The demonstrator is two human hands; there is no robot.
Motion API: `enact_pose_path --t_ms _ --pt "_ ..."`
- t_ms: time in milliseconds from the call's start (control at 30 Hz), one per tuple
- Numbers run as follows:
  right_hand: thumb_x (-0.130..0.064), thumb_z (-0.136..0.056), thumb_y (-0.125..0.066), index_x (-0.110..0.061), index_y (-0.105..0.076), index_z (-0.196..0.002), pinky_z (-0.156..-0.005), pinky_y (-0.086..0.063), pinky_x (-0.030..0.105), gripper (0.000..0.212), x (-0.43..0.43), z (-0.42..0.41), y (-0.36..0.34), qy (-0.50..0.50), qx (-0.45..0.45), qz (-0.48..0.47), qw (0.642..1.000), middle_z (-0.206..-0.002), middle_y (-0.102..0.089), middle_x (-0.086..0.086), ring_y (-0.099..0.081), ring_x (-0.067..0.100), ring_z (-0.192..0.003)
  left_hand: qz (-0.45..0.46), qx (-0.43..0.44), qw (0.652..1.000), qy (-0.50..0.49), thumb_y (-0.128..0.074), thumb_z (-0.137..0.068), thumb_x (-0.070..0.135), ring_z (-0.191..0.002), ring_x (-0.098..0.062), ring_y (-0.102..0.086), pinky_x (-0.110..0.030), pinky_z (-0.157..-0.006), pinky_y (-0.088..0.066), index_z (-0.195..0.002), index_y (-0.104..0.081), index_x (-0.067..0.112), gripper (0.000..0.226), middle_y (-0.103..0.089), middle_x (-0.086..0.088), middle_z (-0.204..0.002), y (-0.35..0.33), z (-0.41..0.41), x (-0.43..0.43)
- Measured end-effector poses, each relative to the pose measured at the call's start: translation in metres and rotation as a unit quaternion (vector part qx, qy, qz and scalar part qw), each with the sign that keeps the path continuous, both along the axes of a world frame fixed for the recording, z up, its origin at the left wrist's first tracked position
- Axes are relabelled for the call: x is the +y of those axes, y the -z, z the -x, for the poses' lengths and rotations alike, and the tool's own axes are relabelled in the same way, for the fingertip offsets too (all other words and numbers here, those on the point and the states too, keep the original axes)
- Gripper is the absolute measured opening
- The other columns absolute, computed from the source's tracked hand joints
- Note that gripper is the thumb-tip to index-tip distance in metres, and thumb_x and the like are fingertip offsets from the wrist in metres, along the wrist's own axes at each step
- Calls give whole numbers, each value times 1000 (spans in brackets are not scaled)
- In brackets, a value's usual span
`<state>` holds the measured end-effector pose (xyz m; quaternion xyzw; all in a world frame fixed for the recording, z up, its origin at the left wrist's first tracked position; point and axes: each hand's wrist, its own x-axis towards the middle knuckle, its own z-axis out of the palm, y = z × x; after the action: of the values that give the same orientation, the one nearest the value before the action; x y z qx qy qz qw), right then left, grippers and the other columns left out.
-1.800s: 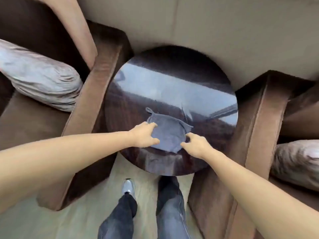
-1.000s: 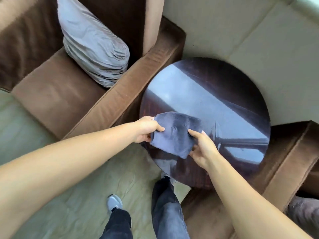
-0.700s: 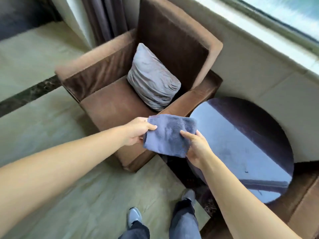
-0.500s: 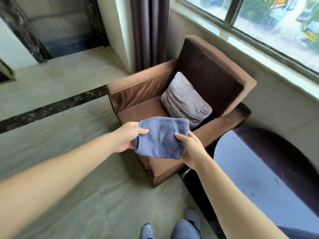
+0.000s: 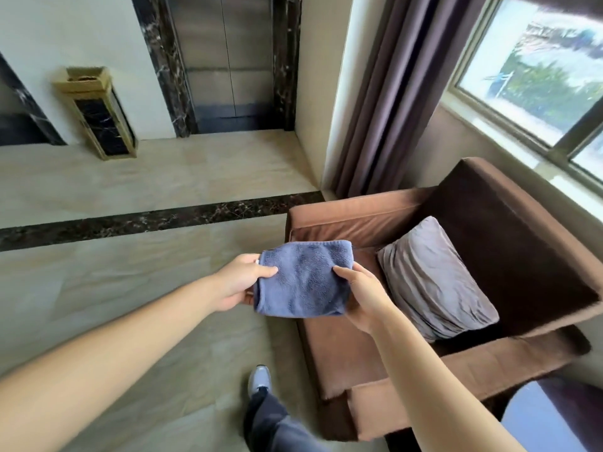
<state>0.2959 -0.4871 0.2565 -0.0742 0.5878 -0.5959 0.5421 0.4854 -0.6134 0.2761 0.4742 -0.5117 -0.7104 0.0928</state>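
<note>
Two hands: left hand (image 5: 239,283) pinches the left edge of the cloth (image 5: 301,278), thumb on top; right hand (image 5: 362,296) pinches the right edge, thumb on top.
One cloth: blue, folded, held in the air between both hands, over the front of the armchair (image 5: 509,230).
One armchair: brown, under the window (image 5: 538,76).
One cushion (image 5: 434,278): grey, leaning on the chair's back.
One counter (image 5: 535,419): dark, glossy, partly in view at lower right, beside the armchair.
One bin (image 5: 98,115): gold and black, by the far wall.
One shoe (image 5: 259,381): grey, on the floor (image 5: 130,288).
</note>
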Motion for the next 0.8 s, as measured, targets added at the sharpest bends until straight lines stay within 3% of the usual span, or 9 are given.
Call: enact_pose_path --t_ms 133,233,300,367,533,733,800 --pt "-9 -95 -53 -11 -65 -115 -79 -54 64 24 -89 21 10 7 -18 -7 1000 -119 -68 17 -65 37 -106 -6 -9 1000 -1 -59 -94 8 -99 -30 -68 -57 -97 -49 -103 -69 18 17 -75 -5 -100 7 27 -89" --pt "-8 -95 -53 -11 -66 -117 -90 -51 65 25 -146 37 13 10 -23 -1 1000 -121 -69 18 -64 39 -112 -1 -18 1000 -1 -59 -94 7 -104 -33 -68 -61 -98 -48 -113 -68 16 22 -73 -11 -110 4 45 -145" --pt "-6 -95 -53 -8 -66 -116 -99 -46 64 25 -189 48 9 15 -26 1 1000 -123 -68 21 -62 40 -117 5 -32 999 3 -59 -94 7 -100 -31 -68 -55 -95 -51 -119 -66 14 27 -73 -10 -111 -2 55 -188" --pt "-6 -95 -52 -9 -67 -113 -102 -47 60 24 -228 56 0 18 -27 3 999 -122 -68 20 -63 37 -116 12 -39 999 5 -59 -94 7 -99 -30 -68 -51 -92 -52 -123 -65 13 30 -74 -11 -113 -8 66 -231" --pt "-7 -94 -53 -10 -61 -125 -103 -44 57 32 -305 87 -1 13 -74 -18 997 -114 -64 13 -59 31 -104 8 -44 999 19 -58 -94 4 -117 -37 -65 -54 -101 -49 -125 -63 8 31 -69 -19 -126 -5 105 -328" --pt "-3 -93 -53 -17 -69 -113 -97 -52 54 29 -406 155 8 35 -65 -22 997 -119 -66 16 -62 33 -109 -8 -26 998 64 -57 -96 4 -91 -25 -70 -34 -73 -55 -124 -63 6 29 -73 -14 -113 13 170 -446" --pt "-2 -93 -54 -18 -70 -114 -96 -53 52 31 -456 179 21 46 -58 -35 997 -124 -68 16 -64 33 -113 -17 -29 996 81 -58 -95 4 -93 -26 -70 -36 -77 -54 -123 -63 6 29 -74 -12 -108 26 196 -499"
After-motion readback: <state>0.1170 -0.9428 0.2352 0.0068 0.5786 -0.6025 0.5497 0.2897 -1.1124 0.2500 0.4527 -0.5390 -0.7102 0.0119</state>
